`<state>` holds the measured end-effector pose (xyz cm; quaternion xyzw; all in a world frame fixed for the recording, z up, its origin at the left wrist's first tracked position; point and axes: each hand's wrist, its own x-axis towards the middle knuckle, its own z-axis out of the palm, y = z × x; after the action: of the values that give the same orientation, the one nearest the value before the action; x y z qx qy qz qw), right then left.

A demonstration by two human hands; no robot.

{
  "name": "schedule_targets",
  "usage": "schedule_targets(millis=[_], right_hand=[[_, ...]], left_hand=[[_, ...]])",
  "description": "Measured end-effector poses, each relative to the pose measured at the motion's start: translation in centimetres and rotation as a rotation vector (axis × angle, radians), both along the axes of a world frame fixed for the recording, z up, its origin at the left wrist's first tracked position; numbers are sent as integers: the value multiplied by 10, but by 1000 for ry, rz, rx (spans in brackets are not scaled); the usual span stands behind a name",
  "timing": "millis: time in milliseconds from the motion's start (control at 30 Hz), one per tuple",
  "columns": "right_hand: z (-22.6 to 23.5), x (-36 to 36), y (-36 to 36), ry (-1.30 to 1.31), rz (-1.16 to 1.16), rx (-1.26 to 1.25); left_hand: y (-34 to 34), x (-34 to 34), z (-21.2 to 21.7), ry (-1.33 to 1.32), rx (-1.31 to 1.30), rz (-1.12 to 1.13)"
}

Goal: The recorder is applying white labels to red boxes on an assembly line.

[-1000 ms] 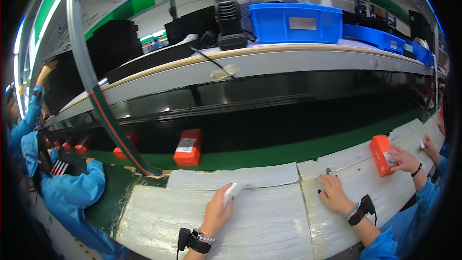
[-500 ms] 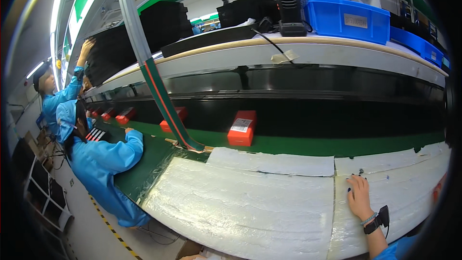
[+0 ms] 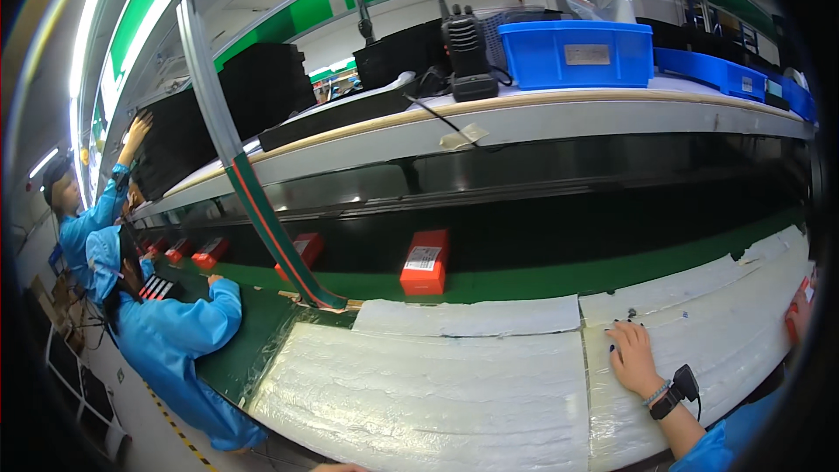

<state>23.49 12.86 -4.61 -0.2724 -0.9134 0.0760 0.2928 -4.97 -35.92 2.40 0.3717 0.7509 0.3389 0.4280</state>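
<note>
My left hand [image 3: 634, 360] rests flat, palm down, on the pale film-covered mat [image 3: 454, 385]. Its fingers are spread, and a watch with a small black device sits on the wrist. Only part of my right hand [image 3: 804, 319] shows at the far right edge, closed on a red box [image 3: 793, 323] that the rim cuts off. Another red box [image 3: 425, 264] with a white label lies on the green belt [image 3: 498, 273] beyond the mat.
More red boxes [image 3: 210, 253] line the belt toward the left. A co-worker in blue [image 3: 170, 332] works there, and another [image 3: 92, 218] reaches up beside black cases [image 3: 175, 144]. The shelf [image 3: 559, 114] carries a walkie-talkie [image 3: 469, 57] and blue bins [image 3: 577, 57]. A metal post [image 3: 214, 87] rises nearby.
The view has shifted, so the bench sits lower and further left. The red box at the right edge has moved up, and more of the hand on it shows. My left hand stays on the mat.
</note>
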Motion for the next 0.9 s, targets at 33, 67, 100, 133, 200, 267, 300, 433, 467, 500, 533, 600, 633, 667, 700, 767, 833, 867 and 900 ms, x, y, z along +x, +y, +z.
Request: schedule_targets(millis=[33, 67, 100, 133, 200, 267, 300, 433, 467, 500, 533, 600, 633, 667, 700, 767, 833, 867, 900], right_hand=[[1, -1, -2, 0, -1, -2], [1, -1, -2, 4, 2, -3], [1, -1, -1, 12, 0, -4], [1, -1, 0, -2, 5, -15], [-1, 1, 2, -10, -13, -29], [-4, 2, 2, -28, -21, -47], [-4, 3, 3, -16, -26, -46], [-1, 1, 1, -14, -14, -55], [1, 1, 1, -25, -6, -55], [0, 2, 2, -20, -7, -50], [-2, 2, 2, -16, -7, -68], [-3, 3, 2, -7, 4, -84], [-1, 2, 1, -23, -12, -59], [1, 1, 0, -39, -26, -34], [1, 3, 1, -36, -16, -31], [-2, 4, 1, 5, 13, -48], [-1, 4, 1, 8, 15, -49], [-1, 3, 1, 11, 8, -49], [-2, 3, 2, 13, 8, -47]], left_hand=[[15, -5, 19, -10, 18, 26], [28, -16, 15, 25, 114, 33], [46, -33, 6, 58, 212, 43], [67, -48, 12, 168, 209, 25], [121, -79, 16, 302, 283, 14], [171, -93, 24, 373, 373, 64], [196, -93, 28, 411, 388, 97], [277, -127, -1, 687, 456, 149], [296, -136, -13, 815, 495, 190], [314, -139, -20, 943, 533, 227], [330, -134, -21, 947, 536, 231], [362, -122, -20, 1036, 348, 338], [375, -119, -23, 1025, 295, 349], [387, -118, -29, 1104, 301, 360], [398, -116, -36, 1182, 307, 366], [414, -121, -50, 1241, 292, 446], [419, -126, -57, 1295, 282, 508], [419, -129, -59, 1266, 251, 547], [421, -130, -60, 1234, 224, 582]])
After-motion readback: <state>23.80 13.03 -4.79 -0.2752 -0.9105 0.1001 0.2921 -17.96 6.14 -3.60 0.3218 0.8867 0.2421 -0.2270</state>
